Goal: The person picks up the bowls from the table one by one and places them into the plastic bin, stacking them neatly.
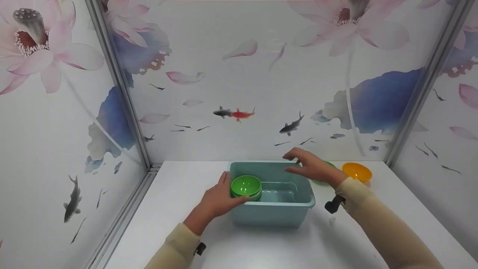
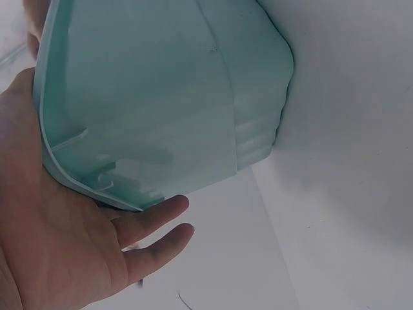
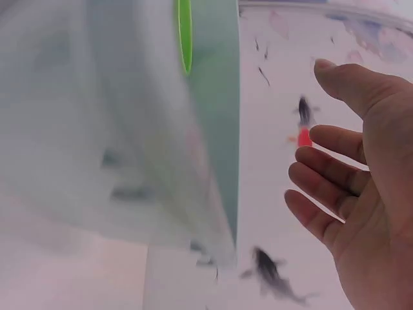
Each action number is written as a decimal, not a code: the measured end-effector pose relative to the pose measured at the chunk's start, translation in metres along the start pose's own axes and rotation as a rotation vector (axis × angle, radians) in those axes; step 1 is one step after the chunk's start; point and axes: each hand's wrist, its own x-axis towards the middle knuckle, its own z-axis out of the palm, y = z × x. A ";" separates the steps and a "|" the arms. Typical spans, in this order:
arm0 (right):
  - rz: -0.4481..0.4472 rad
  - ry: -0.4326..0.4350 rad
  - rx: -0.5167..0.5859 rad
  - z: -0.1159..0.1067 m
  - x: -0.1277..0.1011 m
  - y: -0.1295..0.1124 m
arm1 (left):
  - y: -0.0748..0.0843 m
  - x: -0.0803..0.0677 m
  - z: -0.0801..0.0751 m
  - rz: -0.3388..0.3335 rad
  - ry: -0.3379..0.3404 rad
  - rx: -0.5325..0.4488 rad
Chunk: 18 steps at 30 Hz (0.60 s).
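**A:** What have I got on the head view right now?

**B:** A teal plastic tub [image 1: 272, 203] sits mid-table on the white tabletop [image 1: 175, 194]. Inside it, at its left end, I see green bowls [image 1: 246, 186] nested together, mouths up. The rest of the tub's floor is bare.

**A:** And the left hand?

**B:** My left hand [image 1: 218, 200] lies flat against the tub's left wall, fingers straight, thumb reaching along the near rim right beside the green bowls. The left wrist view confirms it: the palm [image 2: 58, 258] is under the tub's rim [image 2: 84, 184], fingers extended, nothing pinched.

**A:** Right hand?

**B:** The right hand [image 1: 312, 166] hovers over the tub's far right corner, fingers spread and relaxed, holding nothing. In the right wrist view the fingers [image 3: 329, 177] stand apart from the tub wall [image 3: 213, 129], with clear air between.

**A:** Anything else on the table?

**B:** An orange bowl [image 1: 357, 172] sits well to the right near the back wall, and a sliver of another green bowl [image 1: 330, 163] peeks out behind my right hand.
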 end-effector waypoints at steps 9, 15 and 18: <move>0.054 0.296 0.008 -0.021 -0.054 0.040 | 0.000 -0.001 0.001 -0.003 0.003 0.000; 0.158 0.392 -0.019 -0.036 -0.091 0.061 | 0.000 0.001 0.000 0.002 0.005 -0.001; 0.203 0.421 -0.055 -0.042 -0.106 0.068 | 0.000 0.001 0.000 0.001 0.002 -0.001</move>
